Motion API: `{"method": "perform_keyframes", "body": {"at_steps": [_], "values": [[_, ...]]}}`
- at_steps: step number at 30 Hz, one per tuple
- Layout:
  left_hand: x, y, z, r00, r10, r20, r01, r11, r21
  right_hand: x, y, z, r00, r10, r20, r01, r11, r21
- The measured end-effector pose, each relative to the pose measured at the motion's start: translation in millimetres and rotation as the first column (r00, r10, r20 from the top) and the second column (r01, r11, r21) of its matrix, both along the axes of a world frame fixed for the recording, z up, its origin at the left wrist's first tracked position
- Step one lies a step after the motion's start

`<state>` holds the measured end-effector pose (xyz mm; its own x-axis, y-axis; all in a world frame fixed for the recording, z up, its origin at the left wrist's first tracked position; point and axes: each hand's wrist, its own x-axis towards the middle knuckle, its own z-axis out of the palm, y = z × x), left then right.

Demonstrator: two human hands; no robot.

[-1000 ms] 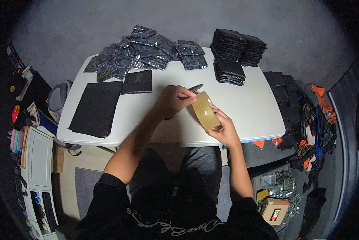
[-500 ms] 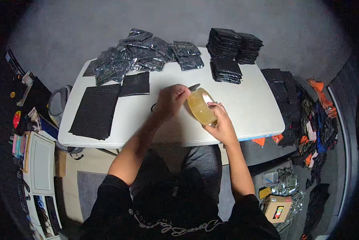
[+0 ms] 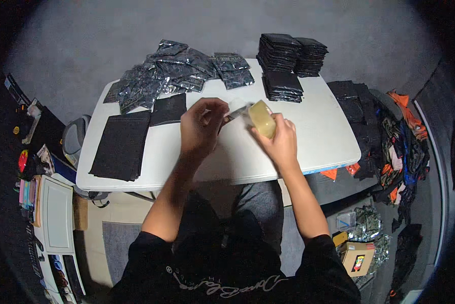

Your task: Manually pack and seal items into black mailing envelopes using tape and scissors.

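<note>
Over the middle of the white table [image 3: 308,137], my right hand [image 3: 282,139] grips a wide roll of yellowish clear packing tape [image 3: 264,120] by its near right side. The roll's outer face is tilted up. My left hand [image 3: 201,124] is curled closed around a pair of scissors [image 3: 235,114]; their handles are mostly hidden by the fingers. The blades point right, toward the tape roll, with their tips close to its left edge. A faint clear patch, perhaps a strip of tape, shows beside the left fingertips.
Loose clear-wrapped dark packets [image 3: 182,66] lie heaped at the back left. Flat black sheets [image 3: 121,147] and a smaller black piece [image 3: 168,109] sit left of my hands. Stacked black packets [image 3: 283,83] stand back right. A cardboard box [image 3: 358,258] is below, right.
My left hand has moved left, away from the roll, with the scissors. The tape roll has turned in my right hand, its hole no longer facing up to view.
</note>
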<state>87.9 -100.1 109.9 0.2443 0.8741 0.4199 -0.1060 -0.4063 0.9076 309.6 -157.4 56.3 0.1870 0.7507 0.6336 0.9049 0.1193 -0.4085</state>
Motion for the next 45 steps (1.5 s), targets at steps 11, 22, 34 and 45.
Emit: {"method": "perform_keyframes", "body": {"at_steps": [11,22,34,45], "values": [[-35.2,46.5,-78.9,0.972,0.051,0.231,0.003,0.973,-0.229,14.2,-20.4,-13.3,0.955,0.278,-0.103,-0.272,0.960,0.069],[-33.8,2.5,5.7,0.959,-0.024,0.282,-0.006,0.995,0.103,-2.2,-18.4,2.5,0.999,0.030,-0.016,-0.028,0.995,0.091],[-64.7,94.5,-29.8,0.873,0.265,0.410,-0.202,0.960,-0.191,35.5,-11.8,-3.8,0.933,0.357,0.044,-0.360,0.923,0.139],[-69.2,44.3,31.3,0.820,0.162,0.549,-0.221,0.974,0.042,25.4,-4.7,25.2,0.977,-0.206,-0.051,0.197,0.969,-0.152]]}}
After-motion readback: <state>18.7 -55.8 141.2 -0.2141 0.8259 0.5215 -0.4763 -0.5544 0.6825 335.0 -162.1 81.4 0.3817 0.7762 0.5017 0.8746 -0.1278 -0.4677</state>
